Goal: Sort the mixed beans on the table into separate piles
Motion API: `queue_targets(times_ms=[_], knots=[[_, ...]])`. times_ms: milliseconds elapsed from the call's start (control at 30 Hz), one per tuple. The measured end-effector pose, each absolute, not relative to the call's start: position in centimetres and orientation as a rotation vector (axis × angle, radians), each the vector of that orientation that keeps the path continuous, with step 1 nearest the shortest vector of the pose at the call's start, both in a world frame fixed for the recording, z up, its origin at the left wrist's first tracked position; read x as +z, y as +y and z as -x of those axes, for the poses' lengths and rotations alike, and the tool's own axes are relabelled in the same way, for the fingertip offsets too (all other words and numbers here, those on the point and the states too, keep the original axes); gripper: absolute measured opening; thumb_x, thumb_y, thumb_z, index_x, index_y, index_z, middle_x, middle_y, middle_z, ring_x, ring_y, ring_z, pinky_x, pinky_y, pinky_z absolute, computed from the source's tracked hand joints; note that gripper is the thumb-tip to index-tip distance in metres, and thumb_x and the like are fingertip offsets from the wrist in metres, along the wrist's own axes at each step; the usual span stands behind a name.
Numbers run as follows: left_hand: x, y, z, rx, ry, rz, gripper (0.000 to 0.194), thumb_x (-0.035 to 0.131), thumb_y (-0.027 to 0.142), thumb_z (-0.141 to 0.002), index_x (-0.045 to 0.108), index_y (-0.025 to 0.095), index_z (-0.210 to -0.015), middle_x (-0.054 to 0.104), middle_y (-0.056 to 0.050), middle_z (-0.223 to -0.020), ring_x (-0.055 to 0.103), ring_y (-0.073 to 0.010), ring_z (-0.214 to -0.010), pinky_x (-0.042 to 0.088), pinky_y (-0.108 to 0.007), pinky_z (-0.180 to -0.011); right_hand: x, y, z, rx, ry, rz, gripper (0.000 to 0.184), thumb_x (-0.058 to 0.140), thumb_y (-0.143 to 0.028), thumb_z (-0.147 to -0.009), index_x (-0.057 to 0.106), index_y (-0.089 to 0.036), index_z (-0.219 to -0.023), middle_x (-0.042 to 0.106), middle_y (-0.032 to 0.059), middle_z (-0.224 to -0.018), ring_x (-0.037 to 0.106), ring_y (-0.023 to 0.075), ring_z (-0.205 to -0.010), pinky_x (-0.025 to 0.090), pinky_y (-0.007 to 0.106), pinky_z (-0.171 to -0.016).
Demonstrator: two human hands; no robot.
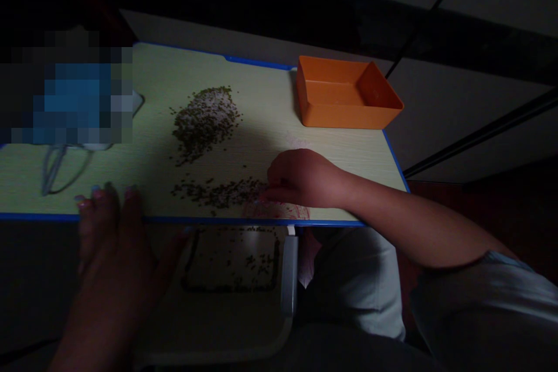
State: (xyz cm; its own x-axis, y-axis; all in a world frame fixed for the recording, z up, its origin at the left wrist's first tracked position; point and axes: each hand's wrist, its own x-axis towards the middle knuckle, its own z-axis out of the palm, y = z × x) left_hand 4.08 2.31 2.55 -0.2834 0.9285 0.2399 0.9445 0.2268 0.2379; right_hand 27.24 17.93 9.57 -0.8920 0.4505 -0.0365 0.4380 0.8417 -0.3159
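My right hand is closed low over the table, fingers curled and thumb against them. Its fingertips are at the right end of a loose row of small dark, seed-like grains; whatever they hold is hidden. Behind that row lies a larger heap of dark and pale grains. My left hand rests with fingers spread over the table's blue front edge, left of the row, holding nothing. Reddish markings show on the tabletop beneath my right hand.
An orange open box stands at the table's back right. A looped grey cable lies at left beside a blurred-out area. Below the front edge is a pale surface with scattered grains inside a dark rectangular outline.
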Motion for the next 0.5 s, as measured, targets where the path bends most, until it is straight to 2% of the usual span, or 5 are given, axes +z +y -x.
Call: queue_targets(times_ms=[200,500], knots=[[2.49,2.32,-4.09,-0.522,-2.439,1.848,0.081,0.03,0.058,-0.084,0.015,0.006,-0.145,0.007,-0.02,-0.157,-0.003,-0.0333,-0.145,0.009,-0.052,-0.117,9.54,17.98,-27.2,0.566,-2.953,0.705,0.039,0.05,-0.044,-0.088,0.063,-0.014,-0.068,0.049,-0.0003,-0.066,0.037,0.0108,-0.062,0.019,0.027,-0.059],[2.59,2.37,-4.16,-0.535,-2.413,1.853,0.08,0.03,0.057,-0.084,0.013,0.009,-0.146,0.004,-0.017,-0.158,-0.002,-0.0343,-0.145,0.009,-0.053,-0.117,9.48,17.97,-27.21,0.589,-2.935,0.685,0.039,0.049,-0.044,-0.089,0.063,-0.015,-0.067,0.048,-0.0004,-0.066,0.036,0.011,-0.063,0.02,0.026,-0.059]])
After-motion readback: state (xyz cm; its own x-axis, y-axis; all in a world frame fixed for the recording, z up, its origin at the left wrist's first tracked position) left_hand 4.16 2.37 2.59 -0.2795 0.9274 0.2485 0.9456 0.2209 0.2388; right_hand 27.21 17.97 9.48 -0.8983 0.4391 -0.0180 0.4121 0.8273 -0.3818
